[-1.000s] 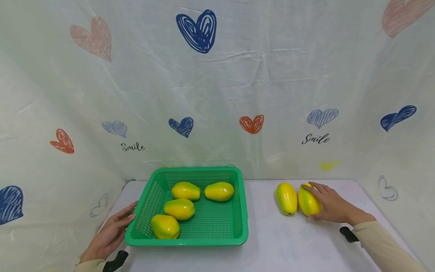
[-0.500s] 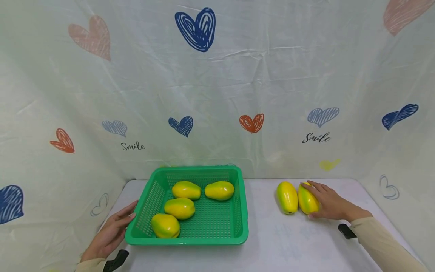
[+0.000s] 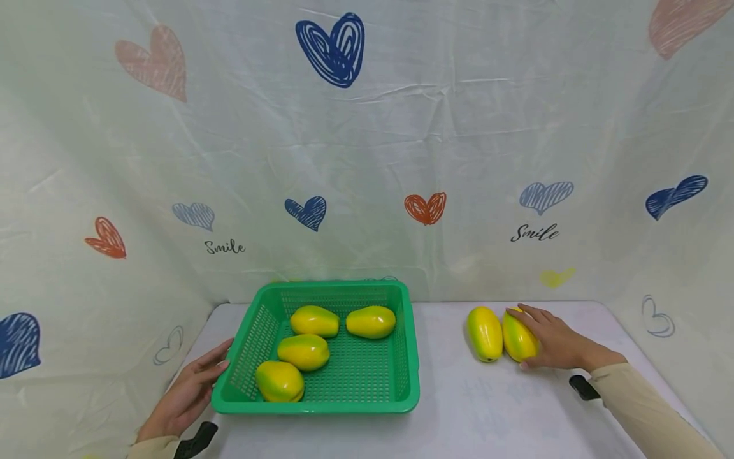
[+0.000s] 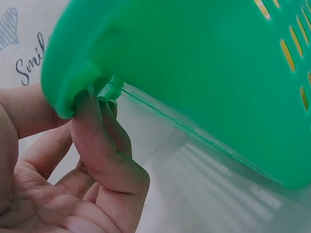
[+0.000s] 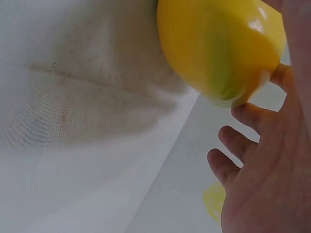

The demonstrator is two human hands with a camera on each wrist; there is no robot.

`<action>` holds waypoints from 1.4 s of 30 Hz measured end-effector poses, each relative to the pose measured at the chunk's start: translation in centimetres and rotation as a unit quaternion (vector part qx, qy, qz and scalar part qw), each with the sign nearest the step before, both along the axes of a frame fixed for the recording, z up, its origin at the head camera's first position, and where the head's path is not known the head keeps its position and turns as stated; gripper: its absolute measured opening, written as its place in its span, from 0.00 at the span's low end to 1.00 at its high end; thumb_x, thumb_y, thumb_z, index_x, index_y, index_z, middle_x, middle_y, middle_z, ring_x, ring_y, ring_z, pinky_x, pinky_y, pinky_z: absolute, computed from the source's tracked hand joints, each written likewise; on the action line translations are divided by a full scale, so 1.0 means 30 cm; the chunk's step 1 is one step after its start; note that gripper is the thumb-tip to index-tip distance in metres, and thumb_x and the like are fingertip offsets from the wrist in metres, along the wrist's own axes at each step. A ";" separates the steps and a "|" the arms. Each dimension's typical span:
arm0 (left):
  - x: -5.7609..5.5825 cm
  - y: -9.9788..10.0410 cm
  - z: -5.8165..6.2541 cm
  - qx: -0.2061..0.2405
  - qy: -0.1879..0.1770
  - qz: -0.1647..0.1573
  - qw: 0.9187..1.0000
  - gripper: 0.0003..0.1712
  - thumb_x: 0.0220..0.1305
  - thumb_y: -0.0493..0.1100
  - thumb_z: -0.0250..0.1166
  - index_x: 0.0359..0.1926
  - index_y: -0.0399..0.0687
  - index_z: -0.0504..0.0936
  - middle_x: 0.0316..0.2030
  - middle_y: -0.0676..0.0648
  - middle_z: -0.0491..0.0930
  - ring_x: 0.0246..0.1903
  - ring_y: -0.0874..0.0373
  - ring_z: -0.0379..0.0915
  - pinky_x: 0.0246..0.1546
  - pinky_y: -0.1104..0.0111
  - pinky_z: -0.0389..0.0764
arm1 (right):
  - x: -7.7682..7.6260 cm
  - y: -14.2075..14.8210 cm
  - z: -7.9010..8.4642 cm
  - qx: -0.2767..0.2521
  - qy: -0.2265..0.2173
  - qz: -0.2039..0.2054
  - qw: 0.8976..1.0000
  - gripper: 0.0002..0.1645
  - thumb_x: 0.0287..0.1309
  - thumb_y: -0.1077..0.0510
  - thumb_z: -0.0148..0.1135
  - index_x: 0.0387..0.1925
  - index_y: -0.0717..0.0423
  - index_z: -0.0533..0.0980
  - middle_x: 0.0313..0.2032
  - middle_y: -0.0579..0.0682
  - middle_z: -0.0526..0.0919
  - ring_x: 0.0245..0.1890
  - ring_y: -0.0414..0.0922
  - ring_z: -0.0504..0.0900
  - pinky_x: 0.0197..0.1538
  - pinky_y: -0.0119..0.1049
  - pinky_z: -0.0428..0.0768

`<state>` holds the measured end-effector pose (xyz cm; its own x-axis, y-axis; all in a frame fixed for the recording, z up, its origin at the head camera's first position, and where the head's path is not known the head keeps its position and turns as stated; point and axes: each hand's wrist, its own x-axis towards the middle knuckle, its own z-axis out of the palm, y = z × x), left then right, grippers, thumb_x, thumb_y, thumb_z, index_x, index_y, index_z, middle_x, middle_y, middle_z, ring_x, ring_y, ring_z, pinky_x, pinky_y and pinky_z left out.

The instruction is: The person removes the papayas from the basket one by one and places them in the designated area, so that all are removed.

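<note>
In the head view, my left hand (image 3: 183, 394) is at the left side of a green plastic basket (image 3: 414, 357). The left wrist view shows its fingers (image 4: 109, 160) curled up under the rim, the thumb on the outside. Inside the basket lie several yellow-green papayas, among them one papaya (image 3: 279, 381) at the near left corner. Over on the right, my right hand (image 3: 559, 341) grips a papaya (image 3: 518, 338) between thumb and fingers; it appears to rest on the table. A second papaya (image 3: 484, 335) lies just left of it. The right wrist view shows the held papaya (image 5: 218, 48) up close.
A white table (image 3: 444, 395) carries the basket and the loose papayas. Behind and beside it hangs a pale curtain (image 3: 367, 146) printed with hearts and "Smile". The table's back edge meets this curtain.
Almost nothing moves. The right hand shifts very slightly, still on the same papaya; the left hand and basket stay where they were.
</note>
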<state>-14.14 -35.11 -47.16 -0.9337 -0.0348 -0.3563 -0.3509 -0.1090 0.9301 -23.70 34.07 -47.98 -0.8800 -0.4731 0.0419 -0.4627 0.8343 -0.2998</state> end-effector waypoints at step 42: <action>0.004 -0.001 0.000 0.023 0.012 0.000 1.000 0.24 0.81 0.37 0.57 0.44 0.81 0.85 0.48 0.71 0.81 0.50 0.69 0.82 0.55 0.71 0.85 | 0.025 -0.063 0.136 -0.006 0.034 0.037 0.999 0.60 0.45 0.50 0.87 0.76 0.58 0.65 0.72 0.69 0.66 0.68 0.72 0.66 0.65 0.79 0.68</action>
